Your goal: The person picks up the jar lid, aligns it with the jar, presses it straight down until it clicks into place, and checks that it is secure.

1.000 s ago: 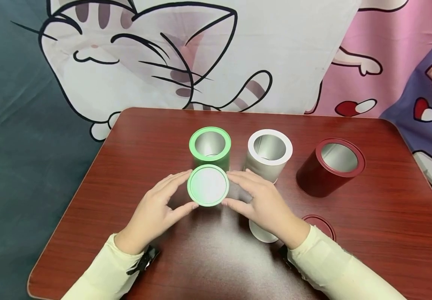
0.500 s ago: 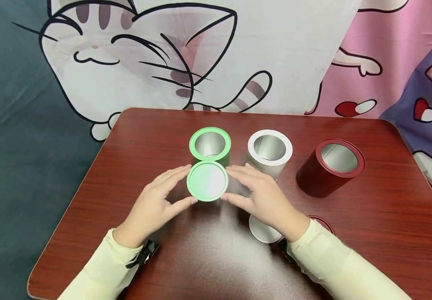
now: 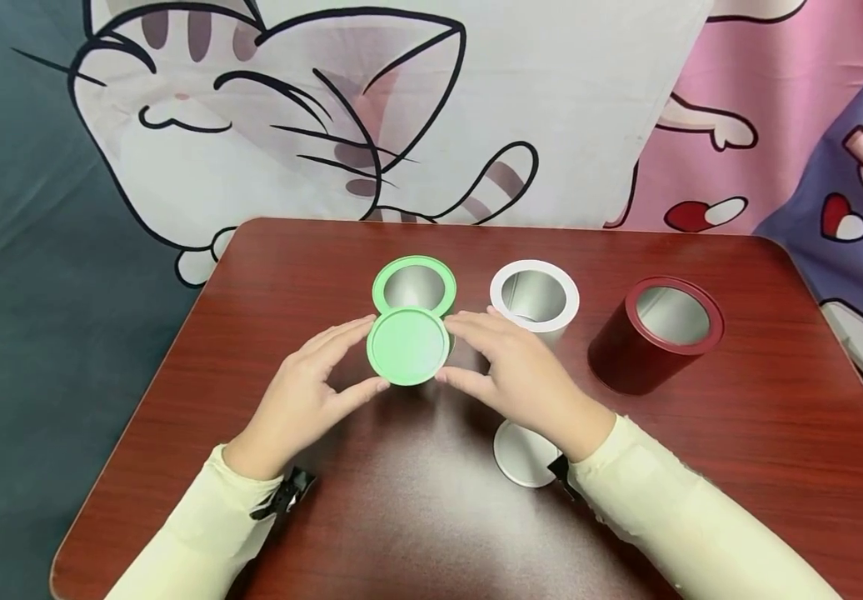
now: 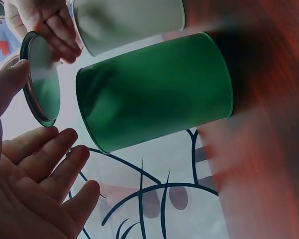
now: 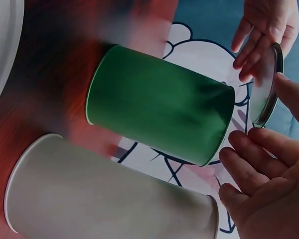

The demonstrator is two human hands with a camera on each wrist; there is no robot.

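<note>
In the head view both hands hold a round green lid [image 3: 408, 347] by its rim, raised just in front of the open green can [image 3: 414, 286]. My left hand [image 3: 368, 354] pinches its left edge between thumb and fingers. My right hand [image 3: 446, 350] pinches the right edge. The left wrist view shows the lid [image 4: 40, 79] edge-on, near the mouth end of the green can [image 4: 154, 92], with my thumb on its rim. The right wrist view shows the lid [image 5: 266, 84] off the mouth end of the green can [image 5: 159, 104]. The can's mouth is uncovered.
An open white can [image 3: 534, 296] stands right of the green one, and an open dark red can [image 3: 656, 333] further right. A white lid [image 3: 521, 454] lies flat under my right wrist. The brown table [image 3: 776, 467] sits before a cartoon cat cloth.
Both hands have carried the green lid up and away from me toward the green can; it now overlaps the can's front rim in the head view.
</note>
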